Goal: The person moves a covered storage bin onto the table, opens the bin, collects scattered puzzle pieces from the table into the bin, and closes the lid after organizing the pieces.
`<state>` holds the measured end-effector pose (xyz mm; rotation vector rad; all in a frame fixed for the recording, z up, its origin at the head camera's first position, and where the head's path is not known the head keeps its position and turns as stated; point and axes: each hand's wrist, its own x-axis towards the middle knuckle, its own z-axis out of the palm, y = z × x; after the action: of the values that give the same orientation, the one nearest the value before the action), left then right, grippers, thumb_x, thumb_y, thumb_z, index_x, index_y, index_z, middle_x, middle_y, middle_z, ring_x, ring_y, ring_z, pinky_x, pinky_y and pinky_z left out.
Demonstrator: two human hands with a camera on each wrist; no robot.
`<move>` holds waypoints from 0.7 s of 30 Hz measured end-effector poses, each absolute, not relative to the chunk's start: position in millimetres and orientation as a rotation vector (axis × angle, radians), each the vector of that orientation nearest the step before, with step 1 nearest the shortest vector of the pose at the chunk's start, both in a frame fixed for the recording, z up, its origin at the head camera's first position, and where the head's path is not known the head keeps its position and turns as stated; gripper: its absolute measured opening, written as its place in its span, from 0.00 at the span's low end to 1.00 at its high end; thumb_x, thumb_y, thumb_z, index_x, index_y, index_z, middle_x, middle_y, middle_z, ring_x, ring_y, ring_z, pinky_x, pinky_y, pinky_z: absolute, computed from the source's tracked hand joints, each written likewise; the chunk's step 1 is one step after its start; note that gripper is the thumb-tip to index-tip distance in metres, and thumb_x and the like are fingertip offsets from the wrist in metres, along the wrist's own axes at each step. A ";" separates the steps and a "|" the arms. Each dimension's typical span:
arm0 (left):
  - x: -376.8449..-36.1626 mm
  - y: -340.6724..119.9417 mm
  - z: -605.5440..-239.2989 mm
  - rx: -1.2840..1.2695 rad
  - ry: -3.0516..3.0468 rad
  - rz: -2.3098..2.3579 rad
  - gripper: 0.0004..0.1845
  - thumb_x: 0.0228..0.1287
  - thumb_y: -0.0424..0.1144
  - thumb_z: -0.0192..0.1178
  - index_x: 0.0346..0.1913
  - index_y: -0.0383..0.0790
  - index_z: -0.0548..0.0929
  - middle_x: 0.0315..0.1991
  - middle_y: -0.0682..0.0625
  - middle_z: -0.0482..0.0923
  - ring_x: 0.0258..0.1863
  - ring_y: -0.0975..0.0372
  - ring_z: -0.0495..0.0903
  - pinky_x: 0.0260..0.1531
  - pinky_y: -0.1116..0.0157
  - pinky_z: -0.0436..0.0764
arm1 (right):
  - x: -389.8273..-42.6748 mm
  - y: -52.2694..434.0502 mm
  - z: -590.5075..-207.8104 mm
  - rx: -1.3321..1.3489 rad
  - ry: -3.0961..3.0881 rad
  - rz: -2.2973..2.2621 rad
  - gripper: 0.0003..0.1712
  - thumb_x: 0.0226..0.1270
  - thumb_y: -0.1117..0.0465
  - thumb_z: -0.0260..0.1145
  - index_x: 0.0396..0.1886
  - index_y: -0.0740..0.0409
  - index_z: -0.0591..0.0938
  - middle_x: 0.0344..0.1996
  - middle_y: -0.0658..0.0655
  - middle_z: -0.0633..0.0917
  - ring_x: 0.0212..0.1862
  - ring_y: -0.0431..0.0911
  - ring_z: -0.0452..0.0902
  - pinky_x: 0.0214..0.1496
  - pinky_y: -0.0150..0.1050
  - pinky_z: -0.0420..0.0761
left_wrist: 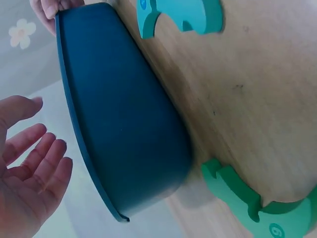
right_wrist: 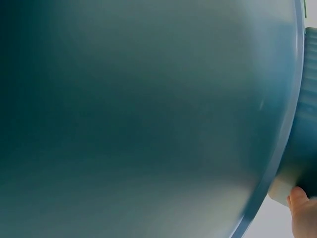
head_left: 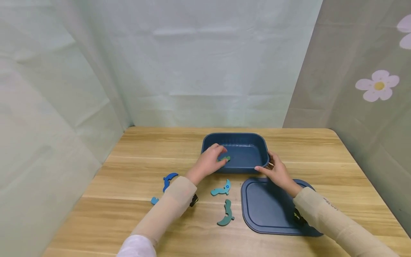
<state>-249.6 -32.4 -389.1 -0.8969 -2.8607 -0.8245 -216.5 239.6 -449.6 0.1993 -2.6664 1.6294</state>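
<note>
A dark blue box (head_left: 236, 142) stands in the middle of the wooden table (head_left: 321, 150). My left hand (head_left: 214, 157) reaches over the box's front left rim with its fingers spread and relaxed; the left wrist view shows its palm (left_wrist: 29, 173) empty beside the box's outer wall (left_wrist: 124, 124). A small green puzzle piece (head_left: 226, 158) lies inside the box just at the fingertips. My right hand (head_left: 275, 170) grips the box's front right corner, thumb on the rim. In the right wrist view only the box wall (right_wrist: 148, 119) and a thumb tip (right_wrist: 303, 210) show.
The box's flat blue lid (head_left: 273, 208) lies on the table under my right forearm. Loose pieces lie in front of the box: a teal one (head_left: 221, 189), a green one (head_left: 226, 214), a blue one (head_left: 169, 179) and a small blue bit (head_left: 155, 200). Cloth walls surround the table.
</note>
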 end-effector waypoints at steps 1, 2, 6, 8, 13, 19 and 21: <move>-247.8 -33.0 -388.7 -0.908 -2.863 -0.819 0.17 0.63 0.39 0.62 0.52 0.36 0.78 0.47 0.43 0.76 0.46 0.56 0.77 0.47 0.60 0.78 | -216.7 239.8 -449.5 0.199 -2.668 1.628 0.52 0.59 0.55 0.70 0.73 0.68 0.49 0.67 0.73 0.62 0.67 0.64 0.61 0.65 0.55 0.66; -246.1 -33.8 -388.6 -0.918 -2.865 -0.812 0.17 0.64 0.39 0.62 0.53 0.36 0.78 0.48 0.43 0.76 0.46 0.56 0.77 0.48 0.60 0.78 | -216.7 239.9 -449.3 0.196 -2.669 1.628 0.52 0.59 0.55 0.70 0.73 0.68 0.49 0.67 0.73 0.62 0.67 0.64 0.61 0.65 0.55 0.66; -237.5 -36.0 -387.2 -0.966 -2.870 -0.793 0.17 0.65 0.40 0.61 0.53 0.36 0.78 0.48 0.44 0.76 0.47 0.56 0.77 0.48 0.60 0.78 | -216.8 240.5 -448.1 0.195 -2.670 1.633 0.52 0.60 0.55 0.70 0.73 0.68 0.49 0.67 0.73 0.61 0.67 0.64 0.60 0.65 0.55 0.66; -232.8 -36.9 -386.4 -0.997 -2.859 -0.764 0.17 0.65 0.40 0.61 0.53 0.36 0.78 0.47 0.44 0.76 0.46 0.56 0.77 0.47 0.61 0.79 | -217.1 240.3 -447.3 0.195 -2.670 1.637 0.53 0.60 0.55 0.70 0.73 0.68 0.48 0.67 0.73 0.61 0.68 0.64 0.60 0.65 0.55 0.66; -221.1 -37.6 -386.4 -1.040 -2.848 -0.677 0.16 0.64 0.40 0.62 0.52 0.37 0.78 0.46 0.44 0.78 0.44 0.57 0.79 0.44 0.63 0.80 | -218.0 240.7 -446.8 0.187 -2.673 1.644 0.53 0.60 0.55 0.70 0.73 0.68 0.48 0.67 0.73 0.61 0.68 0.64 0.59 0.65 0.55 0.66; -212.9 -38.1 -391.2 -1.075 -2.858 -0.651 0.17 0.61 0.40 0.64 0.51 0.36 0.79 0.44 0.47 0.78 0.44 0.58 0.79 0.45 0.63 0.80 | -219.3 241.3 -448.0 0.188 -2.664 1.653 0.53 0.60 0.54 0.70 0.73 0.67 0.49 0.67 0.73 0.61 0.68 0.64 0.60 0.65 0.55 0.66; -211.3 -38.6 -392.6 -1.089 -2.867 -0.646 0.17 0.61 0.40 0.65 0.50 0.36 0.80 0.44 0.46 0.78 0.43 0.58 0.79 0.44 0.64 0.80 | -219.4 241.2 -448.2 0.186 -2.659 1.655 0.53 0.60 0.54 0.70 0.73 0.67 0.49 0.67 0.73 0.61 0.68 0.64 0.60 0.65 0.55 0.67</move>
<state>-211.3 -38.6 -392.6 -1.0894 -2.8673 -0.6463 -219.4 241.2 -448.2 0.1861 -2.6595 1.6547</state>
